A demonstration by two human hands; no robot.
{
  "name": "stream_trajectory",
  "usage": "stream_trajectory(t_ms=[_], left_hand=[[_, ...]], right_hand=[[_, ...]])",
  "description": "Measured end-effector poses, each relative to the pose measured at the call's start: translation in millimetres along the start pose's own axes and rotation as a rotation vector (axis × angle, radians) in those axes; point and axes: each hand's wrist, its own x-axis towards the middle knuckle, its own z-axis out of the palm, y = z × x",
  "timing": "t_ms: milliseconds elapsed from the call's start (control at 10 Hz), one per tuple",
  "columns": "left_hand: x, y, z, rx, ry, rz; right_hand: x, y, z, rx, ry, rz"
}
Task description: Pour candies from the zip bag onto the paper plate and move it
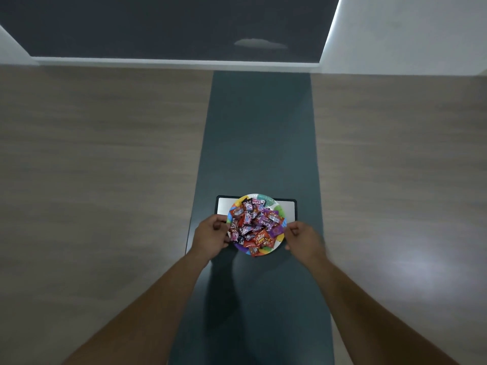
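Round paper plate (266,199) with a rim of bright colour patches, heaped with wrapped candies (254,225) in red, pink, purple and orange. Held level above a dark teal surface (259,133), over a white tray with a black border (288,208). Gripped at its 9 o'clock edge by the left hand (210,237); at 3 o'clock, right hand (303,239) blurred.

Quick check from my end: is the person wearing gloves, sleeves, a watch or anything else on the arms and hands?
No. The left hand and right hand are bare, no gloves, and no rings visible. Both forearms are uncovered down to the frame edge: no sleeves, watch or bands visible.
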Motion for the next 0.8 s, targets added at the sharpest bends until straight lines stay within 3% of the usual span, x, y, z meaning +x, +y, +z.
stream_trajectory(t_ms=[400, 500, 600, 700, 800], left_hand=[[6.6, -6.0, -4.7, 0.002, 0.018, 0.035], [-1.1, -21.4, -11.9, 0.122, 0.060, 0.140], [-15.1, -43.2, -15.9, 0.323, 0.154, 0.355], [-41.1, -59.2, -15.3, 0.496, 0.189, 0.518], [-51.5, -84.4, -7.6, 0.601, 0.154, 0.572]], right_hand=[[15.9, 12.7, 4.8, 0.026, 0.021, 0.016], [8.8, 21.5, 3.0, 0.023, 0.044, 0.014], [-7.9, 34.0, 5.7, -0.025, 0.133, -0.049], [-32.7, 50.0, 18.3, -0.195, 0.243, -0.197], [-49.0, 62.8, 39.6, -0.316, 0.269, -0.255]])
